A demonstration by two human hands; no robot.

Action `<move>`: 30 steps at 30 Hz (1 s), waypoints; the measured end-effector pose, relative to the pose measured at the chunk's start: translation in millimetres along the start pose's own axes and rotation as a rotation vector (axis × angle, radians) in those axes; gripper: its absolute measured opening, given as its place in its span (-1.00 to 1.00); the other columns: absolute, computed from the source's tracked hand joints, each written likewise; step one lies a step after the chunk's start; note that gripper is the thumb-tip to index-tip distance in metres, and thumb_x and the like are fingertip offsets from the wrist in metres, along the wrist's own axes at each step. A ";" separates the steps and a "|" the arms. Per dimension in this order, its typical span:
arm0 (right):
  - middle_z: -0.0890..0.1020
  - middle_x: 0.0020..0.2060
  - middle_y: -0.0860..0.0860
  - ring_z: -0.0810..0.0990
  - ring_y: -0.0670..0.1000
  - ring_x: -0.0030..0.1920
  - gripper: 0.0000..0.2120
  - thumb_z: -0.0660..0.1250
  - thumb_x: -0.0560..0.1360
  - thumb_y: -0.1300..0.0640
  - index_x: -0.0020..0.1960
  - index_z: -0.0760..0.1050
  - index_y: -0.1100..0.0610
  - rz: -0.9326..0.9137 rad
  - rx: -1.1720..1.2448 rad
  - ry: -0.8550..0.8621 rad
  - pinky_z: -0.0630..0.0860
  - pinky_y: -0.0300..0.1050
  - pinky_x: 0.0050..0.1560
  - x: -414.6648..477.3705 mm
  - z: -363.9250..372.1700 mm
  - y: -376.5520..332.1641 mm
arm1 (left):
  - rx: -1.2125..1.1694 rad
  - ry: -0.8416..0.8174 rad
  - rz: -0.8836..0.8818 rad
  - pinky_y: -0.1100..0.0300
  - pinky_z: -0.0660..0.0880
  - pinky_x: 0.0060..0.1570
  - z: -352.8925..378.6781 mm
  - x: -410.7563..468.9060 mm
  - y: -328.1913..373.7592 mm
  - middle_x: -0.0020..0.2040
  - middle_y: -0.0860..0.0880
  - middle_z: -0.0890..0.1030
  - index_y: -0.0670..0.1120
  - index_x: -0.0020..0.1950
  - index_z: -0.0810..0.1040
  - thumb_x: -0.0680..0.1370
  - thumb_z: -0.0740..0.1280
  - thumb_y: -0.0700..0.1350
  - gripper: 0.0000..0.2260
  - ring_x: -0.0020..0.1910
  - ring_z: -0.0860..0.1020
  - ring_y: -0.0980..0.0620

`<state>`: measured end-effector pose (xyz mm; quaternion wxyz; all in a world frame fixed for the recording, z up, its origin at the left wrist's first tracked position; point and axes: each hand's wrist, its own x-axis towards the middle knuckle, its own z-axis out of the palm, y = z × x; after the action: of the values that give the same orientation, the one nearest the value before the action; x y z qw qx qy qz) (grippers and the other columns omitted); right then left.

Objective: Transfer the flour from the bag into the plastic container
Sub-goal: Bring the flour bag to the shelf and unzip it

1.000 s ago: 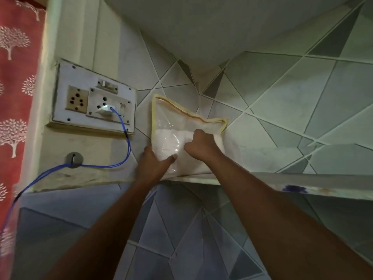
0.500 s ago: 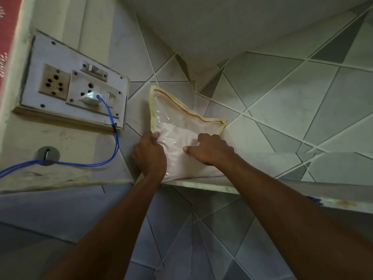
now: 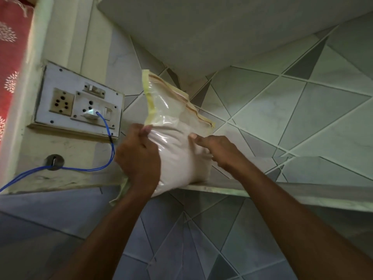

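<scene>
Bag [image 3: 177,142]: clear plastic with yellow edge tape, standing upright on a stone shelf [image 3: 282,190] in a tiled corner, its lower front corner overhanging the shelf edge. Flour [image 3: 181,158] fills the lower half; the upper half is slack, empty film rising above both sets of fingers. A reddish-brown seam line runs along the top edge. No brand, label or legible writing can be made out on the bag.

Left hand [image 3: 139,158]: wrapped around the bag's left side, fingers curled onto the front film, thumb tip at the yellow tape just above the flour line. It is grasping the bag.

Right hand [image 3: 216,150]: laid against the bag's right side, fingers extended and pressed flat into the film, fingertips pointing toward the left hand. Contact is clear, but whether the thumb closes behind the bag cannot be told.

Beyond the left fingers, on the wall: a white switchboard [image 3: 78,106] with two sockets and switches, unmarked as far as can be read. A white plug [image 3: 90,114] sits in the right socket. A blue cable [image 3: 107,158] drops from it, passes just left of the left hand and runs out to the frame's left edge.

Far left: red curtain [image 3: 12,57] with a white tree print.
</scene>
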<state>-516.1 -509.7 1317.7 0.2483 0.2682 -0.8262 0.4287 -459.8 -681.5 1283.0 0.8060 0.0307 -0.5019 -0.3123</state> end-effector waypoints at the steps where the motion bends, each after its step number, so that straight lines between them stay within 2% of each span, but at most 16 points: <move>1: 0.57 0.30 0.04 0.53 0.10 0.20 -0.22 0.20 0.37 -0.54 0.31 0.53 0.02 -0.034 0.055 0.036 0.45 0.00 0.17 -10.2 1.8 -2.4 | 0.000 0.036 -0.009 0.26 0.13 -0.23 -10.8 4.7 1.8 -0.30 -0.03 0.51 -0.19 -0.05 0.65 0.65 0.26 -0.15 -0.79 -0.27 0.41 0.01; 4: 0.52 0.38 -0.03 0.49 0.05 0.32 -0.24 0.19 0.37 -0.55 0.37 0.49 -0.08 -0.077 0.180 0.092 0.42 -0.02 0.20 -26.0 10.8 -1.7 | -0.003 0.089 -0.053 0.24 0.13 -0.20 -35.9 20.3 3.7 -0.21 -0.21 0.66 -0.18 -0.02 0.68 0.63 0.28 -0.14 -0.80 -0.22 0.51 -0.17; 7: 0.41 0.45 0.04 0.43 0.10 0.38 -0.24 0.27 0.42 -0.45 0.45 0.38 0.00 -0.027 0.265 0.170 0.40 0.05 0.30 -31.4 27.1 -4.5 | -0.023 0.095 -0.098 0.17 0.25 -0.15 -50.6 36.3 -6.1 -0.12 -0.25 0.69 -0.21 -0.01 0.69 0.62 0.30 -0.09 -0.77 -0.10 0.58 -0.26; 9: 0.27 0.50 0.11 0.37 0.21 0.43 -0.15 0.28 0.42 -0.45 0.54 0.19 -0.02 0.081 0.257 0.210 0.38 0.12 0.32 -30.0 36.6 -8.2 | -0.060 0.105 -0.125 0.16 0.34 -0.11 -60.0 43.9 -11.9 -0.13 -0.21 0.69 -0.22 -0.03 0.69 0.60 0.30 -0.10 -0.76 -0.12 0.59 -0.20; 11: 0.18 0.55 0.15 0.30 0.28 0.47 -0.03 0.26 0.38 -0.50 0.59 0.04 -0.02 0.207 0.307 0.217 0.35 0.21 0.37 -19.0 38.9 -7.6 | -0.095 0.120 -0.154 0.24 0.34 -0.12 -70.8 48.0 -14.2 -0.19 -0.11 0.67 -0.23 -0.05 0.69 0.59 0.30 -0.13 -0.78 -0.17 0.56 -0.05; 12: 0.21 0.55 0.16 0.30 0.29 0.48 0.04 0.25 0.34 -0.55 0.60 0.04 0.02 0.254 0.359 0.210 0.32 0.24 0.40 -10.9 38.8 -7.2 | -0.108 0.123 -0.171 0.28 0.33 -0.12 -76.8 49.8 -15.2 -0.21 -0.05 0.64 -0.23 -0.05 0.69 0.59 0.31 -0.15 -0.79 -0.17 0.54 0.00; 14: 0.38 0.47 0.13 0.38 0.24 0.44 0.09 0.20 0.27 -0.61 0.55 0.21 0.09 0.307 0.499 0.168 0.31 0.23 0.43 3.2 37.1 -6.0 | -0.148 0.116 -0.187 0.32 0.36 -0.17 -87.0 52.5 -18.8 -0.21 0.01 0.61 -0.23 -0.06 0.70 0.59 0.31 -0.19 -0.82 -0.18 0.54 0.04; 17: 0.62 0.17 0.02 0.54 0.17 0.23 -0.21 0.12 0.39 -0.55 0.30 0.51 0.03 0.278 0.756 0.000 0.39 0.17 0.35 12.5 39.8 -17.0 | -0.204 0.106 -0.191 0.46 0.39 -0.20 -99.2 61.7 -27.0 -0.25 0.01 0.60 -0.22 -0.07 0.69 0.59 0.34 -0.21 -0.85 -0.25 0.50 0.14; 19: 0.69 0.06 0.07 0.62 0.16 0.11 -0.31 0.06 0.44 -0.54 0.14 0.60 -0.02 0.220 0.784 -0.069 0.48 0.15 0.27 17.9 44.1 -26.1 | -0.221 0.095 -0.190 0.39 0.42 -0.20 -105.3 68.2 -36.0 -0.29 0.02 0.58 -0.23 -0.13 0.67 0.59 0.34 -0.22 -0.84 -0.29 0.46 0.19; 21: 0.72 -0.05 0.08 0.66 0.16 0.03 -0.46 0.11 0.55 -0.40 0.03 0.63 0.01 0.188 0.745 -0.073 0.54 0.08 0.14 19.8 47.6 -34.4 | -0.239 0.087 -0.189 0.26 0.44 -0.17 -111.5 71.6 -42.3 -0.31 0.03 0.56 -0.23 -0.16 0.65 0.59 0.33 -0.23 -0.83 -0.26 0.48 0.15; 23: 0.69 -0.16 0.12 0.63 0.14 -0.09 -0.63 0.20 0.61 -0.15 -0.11 0.59 0.10 0.195 0.666 -0.017 0.52 0.00 -0.01 16.1 49.6 -40.6 | -0.245 0.083 -0.182 0.26 0.45 -0.15 -119.4 76.4 -46.3 -0.30 0.03 0.59 -0.18 -0.14 0.67 0.58 0.33 -0.23 -0.85 -0.24 0.51 0.11; 25: 0.59 -0.27 0.11 0.54 0.09 -0.25 -0.72 0.20 0.62 0.07 -0.22 0.48 0.13 0.175 0.633 0.010 0.46 -0.08 -0.19 8.2 49.5 -47.4 | -0.233 0.080 -0.163 0.32 0.45 -0.15 -126.5 81.8 -47.1 -0.29 0.08 0.60 -0.13 -0.09 0.69 0.57 0.33 -0.25 -0.86 -0.26 0.52 0.14; 27: 0.54 -0.30 0.09 0.50 0.06 -0.29 -0.72 0.17 0.65 0.09 -0.22 0.42 0.12 0.144 0.694 0.052 0.44 -0.11 -0.28 3.5 54.2 -59.8 | -0.227 0.076 -0.145 0.29 0.42 -0.18 -134.5 87.9 -48.5 -0.31 0.10 0.56 -0.22 -0.10 0.70 0.57 0.33 -0.25 -0.85 -0.32 0.48 0.19; 30: 0.59 -0.19 0.09 0.56 0.07 -0.19 -0.75 0.14 0.64 0.00 -0.10 0.46 0.11 0.068 0.872 0.072 0.52 -0.10 -0.20 -10.3 61.2 -78.3 | -0.228 0.077 -0.130 0.20 0.38 -0.25 -152.5 95.1 -53.0 -0.37 0.07 0.51 -0.22 -0.15 0.68 0.57 0.33 -0.23 -0.83 -0.33 0.44 0.15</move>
<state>-468.2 -597.1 1325.0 0.1264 0.3054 -0.5671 0.7544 -329.8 -815.1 1263.5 0.8010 -0.0168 -0.4290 -0.4173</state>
